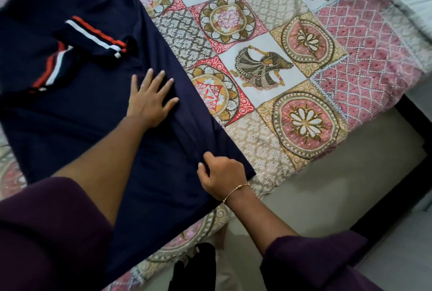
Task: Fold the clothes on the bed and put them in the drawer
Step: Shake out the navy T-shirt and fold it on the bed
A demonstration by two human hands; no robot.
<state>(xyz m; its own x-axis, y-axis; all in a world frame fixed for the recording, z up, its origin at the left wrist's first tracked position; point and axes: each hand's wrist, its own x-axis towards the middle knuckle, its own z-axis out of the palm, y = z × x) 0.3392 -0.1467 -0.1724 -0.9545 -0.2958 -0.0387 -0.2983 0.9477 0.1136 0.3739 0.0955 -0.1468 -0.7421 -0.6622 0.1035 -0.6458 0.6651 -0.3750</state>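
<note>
So the navy t-shirt (77, 94) is spread on the bed's patchwork bedspread (292, 61), taking up the left half. Its long axis runs diagonally, collar at the upper left, hem at the lower right, striped sleeves folded in over the chest. Left hand (149, 101) lies flat with spread fingers on the shirt's middle. Right hand (222, 176), wearing a thin bracelet (235, 191), pinches the fabric near the hem corner.

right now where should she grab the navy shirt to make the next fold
Probably the bottom hem corner of the navy shirt, coming from the near right edge, where the right hand already pinches the fabric. The left hand lies flat mid-shirt, and the striped sleeves are already tucked inward, so the hem end is free to lift.
</note>
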